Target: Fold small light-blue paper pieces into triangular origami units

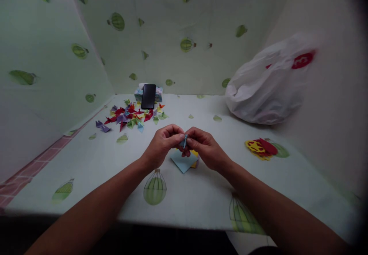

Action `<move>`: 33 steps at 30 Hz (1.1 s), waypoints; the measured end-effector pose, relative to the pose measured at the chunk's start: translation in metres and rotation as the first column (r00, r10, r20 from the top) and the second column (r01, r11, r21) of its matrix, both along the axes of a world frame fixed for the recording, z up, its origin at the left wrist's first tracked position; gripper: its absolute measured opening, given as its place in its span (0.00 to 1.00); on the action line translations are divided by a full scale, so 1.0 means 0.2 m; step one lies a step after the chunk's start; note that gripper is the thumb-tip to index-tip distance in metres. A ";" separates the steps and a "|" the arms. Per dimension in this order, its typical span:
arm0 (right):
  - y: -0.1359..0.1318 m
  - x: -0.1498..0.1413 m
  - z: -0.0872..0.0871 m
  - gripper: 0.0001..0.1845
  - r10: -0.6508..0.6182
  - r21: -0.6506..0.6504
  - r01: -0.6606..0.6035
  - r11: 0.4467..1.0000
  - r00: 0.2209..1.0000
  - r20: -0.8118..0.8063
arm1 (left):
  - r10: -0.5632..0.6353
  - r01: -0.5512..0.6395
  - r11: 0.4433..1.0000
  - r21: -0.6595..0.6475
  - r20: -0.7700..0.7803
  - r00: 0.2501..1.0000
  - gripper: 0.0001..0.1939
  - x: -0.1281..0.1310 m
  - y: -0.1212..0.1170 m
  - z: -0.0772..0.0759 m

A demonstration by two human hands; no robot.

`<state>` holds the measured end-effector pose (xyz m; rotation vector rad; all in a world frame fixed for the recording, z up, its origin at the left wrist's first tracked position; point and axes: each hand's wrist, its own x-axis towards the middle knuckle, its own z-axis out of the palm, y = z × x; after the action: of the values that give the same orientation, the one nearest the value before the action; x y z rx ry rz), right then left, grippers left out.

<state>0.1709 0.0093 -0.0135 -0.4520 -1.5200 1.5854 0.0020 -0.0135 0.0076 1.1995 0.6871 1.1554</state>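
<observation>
Between my two hands is a small piece of folded blue paper point(184, 141), held above the table. My left hand point(165, 143) pinches it from the left with thumb and forefinger. From the other side my right hand point(205, 147) grips it, its fingers closed and partly curled under. Just below lies a stack of square paper sheets point(183, 163), light blue on top, with yellow and purple edges showing at the right. Folded paper cranes point(126, 115) in red, purple, green, blue and orange lie in a heap to the far left. The fingers hide part of the folded piece.
A black phone point(148, 96) leans on a tissue box point(138, 95) behind the cranes. At the right back stands a white plastic bag point(264, 86). Red and yellow cut-out pieces point(261, 148) lie at the right. Walls enclose the balloon-patterned tablecloth point(100, 174).
</observation>
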 end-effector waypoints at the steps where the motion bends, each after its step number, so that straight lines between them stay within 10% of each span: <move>1: 0.00 0.00 0.00 0.10 -0.002 0.005 0.002 1.000 1.000 0.004 | 0.000 0.000 1.000 0.001 -0.007 1.000 0.07 0.00 0.00 0.00; 33: 0.03 0.01 -0.02 0.09 0.001 0.045 -0.003 0.999 0.999 0.041 | 0.222 -0.175 0.966 0.191 -0.261 0.939 0.06 0.01 -0.01 0.04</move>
<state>0.1738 0.0157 -0.0182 -0.4604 -1.5844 1.5485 0.0032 -0.0161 0.0156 1.4793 0.9605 1.2405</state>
